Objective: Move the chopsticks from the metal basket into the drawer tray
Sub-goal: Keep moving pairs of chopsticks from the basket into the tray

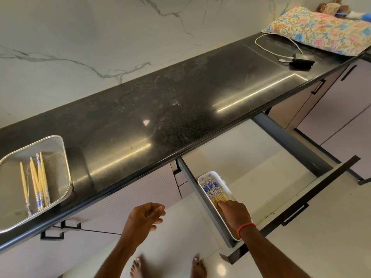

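Observation:
A metal basket (pixel 60 149) stands on the black counter at the far left, with several yellow chopsticks with blue-patterned ends (pixel 39 181) lying in it. In the open drawer (pixel 301 197) a white tray (pixel 224 182) holds a packed row of the same kind of chopsticks (pixel 211 189). My right hand (pixel 236 214) rests palm down on the chopsticks in the tray, fingertips touching them; whether it grips any is hidden. My left hand (pixel 145 217) hovers in front of the counter edge, fingers loosely curled, with nothing in it.
The black counter (pixel 170 109) runs from left to upper right. At its far right lie a white cable (pixel 279 40), a small black device (pixel 301 62) and a floral cushion (pixel 321 29). Cabinet doors stand below. My bare feet (pixel 168 266) are on the pale floor.

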A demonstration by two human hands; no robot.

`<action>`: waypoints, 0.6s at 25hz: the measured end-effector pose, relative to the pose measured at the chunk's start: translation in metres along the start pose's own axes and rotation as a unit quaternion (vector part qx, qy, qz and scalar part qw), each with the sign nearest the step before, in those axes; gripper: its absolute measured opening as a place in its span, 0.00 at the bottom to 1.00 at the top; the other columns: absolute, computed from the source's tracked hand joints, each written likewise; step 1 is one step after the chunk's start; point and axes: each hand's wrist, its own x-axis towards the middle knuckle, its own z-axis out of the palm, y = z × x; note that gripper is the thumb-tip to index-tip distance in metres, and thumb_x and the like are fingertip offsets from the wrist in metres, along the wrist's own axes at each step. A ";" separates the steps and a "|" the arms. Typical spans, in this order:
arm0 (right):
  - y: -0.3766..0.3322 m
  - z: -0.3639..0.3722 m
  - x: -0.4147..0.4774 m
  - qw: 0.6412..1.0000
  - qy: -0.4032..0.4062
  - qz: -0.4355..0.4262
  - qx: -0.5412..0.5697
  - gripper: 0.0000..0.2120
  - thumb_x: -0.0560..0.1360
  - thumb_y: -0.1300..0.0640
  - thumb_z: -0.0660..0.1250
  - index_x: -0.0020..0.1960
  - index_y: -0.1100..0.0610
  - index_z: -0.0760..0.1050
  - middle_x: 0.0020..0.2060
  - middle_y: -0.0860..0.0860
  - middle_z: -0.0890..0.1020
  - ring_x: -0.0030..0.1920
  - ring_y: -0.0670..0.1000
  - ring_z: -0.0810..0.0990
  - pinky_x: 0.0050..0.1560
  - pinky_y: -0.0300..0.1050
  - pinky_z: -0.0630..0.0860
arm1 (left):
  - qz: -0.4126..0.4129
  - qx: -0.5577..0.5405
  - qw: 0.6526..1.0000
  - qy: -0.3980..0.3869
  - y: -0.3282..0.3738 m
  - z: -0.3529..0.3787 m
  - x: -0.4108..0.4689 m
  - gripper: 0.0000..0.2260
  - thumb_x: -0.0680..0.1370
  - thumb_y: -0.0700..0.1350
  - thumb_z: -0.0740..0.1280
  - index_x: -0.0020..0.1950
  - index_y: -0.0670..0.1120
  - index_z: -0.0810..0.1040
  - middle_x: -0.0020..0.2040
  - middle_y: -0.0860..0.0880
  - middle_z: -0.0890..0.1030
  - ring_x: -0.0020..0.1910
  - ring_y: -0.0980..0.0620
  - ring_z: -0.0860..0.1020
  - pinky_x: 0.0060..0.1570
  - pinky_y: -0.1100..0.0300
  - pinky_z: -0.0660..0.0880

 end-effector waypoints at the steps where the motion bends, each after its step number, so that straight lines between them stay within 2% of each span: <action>1: -0.001 -0.002 -0.001 1.000 -0.002 0.000 0.001 0.11 0.82 0.52 0.58 0.63 0.51 0.70 0.53 0.52 0.83 0.50 0.53 0.84 0.52 0.49 0.82 | 0.012 -0.004 1.000 0.006 0.003 -0.002 -0.001 0.08 0.80 0.48 0.66 0.52 0.47 0.82 0.50 0.47 0.86 0.49 0.48 0.85 0.48 0.56 0.81; 5: -0.004 -0.011 -0.005 0.999 0.003 0.017 0.030 0.11 0.80 0.54 0.60 0.62 0.50 0.72 0.53 0.51 0.83 0.50 0.54 0.84 0.52 0.49 0.82 | 0.054 0.004 0.998 0.014 0.019 -0.012 0.004 0.06 0.81 0.48 0.65 0.52 0.48 0.81 0.52 0.46 0.85 0.50 0.48 0.84 0.49 0.57 0.80; 8: -0.014 -0.025 -0.007 0.995 0.039 0.042 0.076 0.12 0.79 0.50 0.62 0.62 0.50 0.73 0.50 0.50 0.84 0.45 0.51 0.84 0.46 0.44 0.83 | 0.081 0.040 0.996 0.020 0.024 -0.020 0.008 0.08 0.81 0.47 0.65 0.55 0.45 0.81 0.55 0.43 0.85 0.51 0.48 0.84 0.51 0.56 0.81; 10: -0.025 -0.041 -0.004 0.992 0.073 0.049 0.092 0.10 0.79 0.48 0.63 0.57 0.49 0.75 0.47 0.49 0.85 0.42 0.49 0.83 0.44 0.43 0.83 | 0.109 0.091 0.989 0.045 0.025 -0.024 0.009 0.12 0.80 0.48 0.66 0.60 0.44 0.80 0.59 0.44 0.84 0.54 0.51 0.82 0.52 0.59 0.79; 12: -0.043 -0.064 0.003 0.984 0.119 0.041 0.126 0.12 0.77 0.47 0.66 0.58 0.50 0.77 0.48 0.50 0.86 0.44 0.49 0.84 0.46 0.42 0.83 | 0.132 0.124 0.981 0.070 0.026 -0.031 0.008 0.17 0.79 0.53 0.67 0.64 0.45 0.79 0.64 0.47 0.81 0.59 0.53 0.79 0.55 0.62 0.74; 15: -0.070 -0.101 0.017 0.963 0.181 -0.002 0.202 0.17 0.75 0.51 0.71 0.62 0.53 0.79 0.50 0.53 0.86 0.50 0.53 0.84 0.54 0.48 0.82 | 0.138 0.114 0.981 0.077 0.031 -0.039 0.004 0.30 0.72 0.64 0.65 0.69 0.49 0.75 0.70 0.48 0.77 0.68 0.49 0.75 0.62 0.55 0.72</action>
